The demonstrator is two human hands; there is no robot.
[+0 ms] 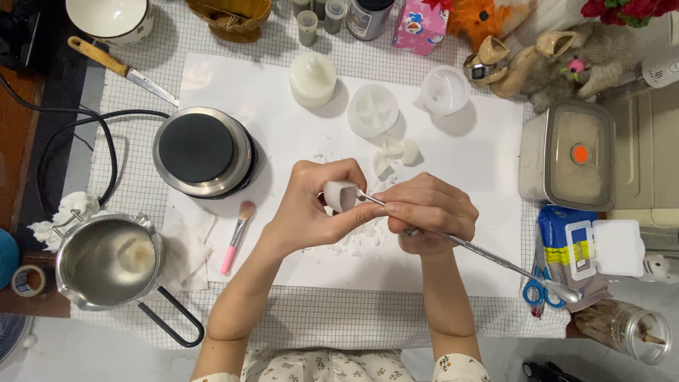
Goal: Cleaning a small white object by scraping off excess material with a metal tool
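Left hand [311, 209]: raised over the middle of the white paper sheet [481, 240]; fingers curled tight around a small white wax piece [341, 194], thumb below it, hollow end turned toward the right hand.
Right hand [428, 212]: just beside the left hand, touching it at the fingertips; fingers pinched closed on a slim metal carving tool [488, 255].
Carving tool: tip rests against the opening of the wax piece; the shaft runs down and to the right, ending in a spoon-shaped end above the blue-handled scissors [534, 290].
Wax piece: held in the air between both hands, above loose white wax shavings [357, 244] scattered on the sheet.
Wax fragments [396, 150]: several larger chunks lie on the sheet just beyond the hands.
Moulds: a domed white mould [312, 78], a round flat mould [373, 110] and a clear cup-shaped mould [444, 90] stand along the far edge.
Hot plate [204, 151]: left of the hands, black top.
Brush [238, 235]: pink handle, lies between the hot plate and a steel melting pot [106, 260].
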